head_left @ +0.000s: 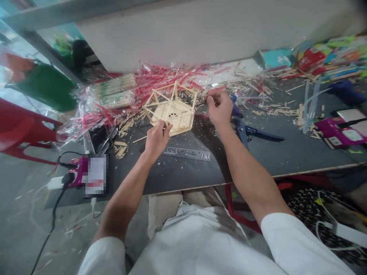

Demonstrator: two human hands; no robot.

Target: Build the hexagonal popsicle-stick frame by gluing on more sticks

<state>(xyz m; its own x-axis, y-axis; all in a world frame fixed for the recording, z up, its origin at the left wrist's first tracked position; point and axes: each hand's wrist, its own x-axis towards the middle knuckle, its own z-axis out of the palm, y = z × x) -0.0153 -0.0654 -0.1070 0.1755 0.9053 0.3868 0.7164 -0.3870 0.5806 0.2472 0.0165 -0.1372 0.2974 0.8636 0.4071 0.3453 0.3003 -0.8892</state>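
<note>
A hexagonal frame of pale wooden sticks [183,124] stands on the dark table, with a flat base and thin uprights joined by top bars. My left hand [157,138] is closed at the frame's near left side, its fingertips pinching a stick of it. To the right of the frame, my right hand [220,109] is raised with thumb and fingers pinched together; what they hold, if anything, is too small to make out. A clear plastic ruler [186,153] lies in front of the frame. Blue-handled cutters [243,131] lie beneath my right wrist.
Red and clear plastic wrappers [157,82] and bundled sticks [116,91] lie at the back. Cut stick pieces [265,110] are scattered about. A phone [96,175] and a purple power strip [78,172] sit at the left edge. Another purple strip [341,131] and a blue glue gun [348,91] are right.
</note>
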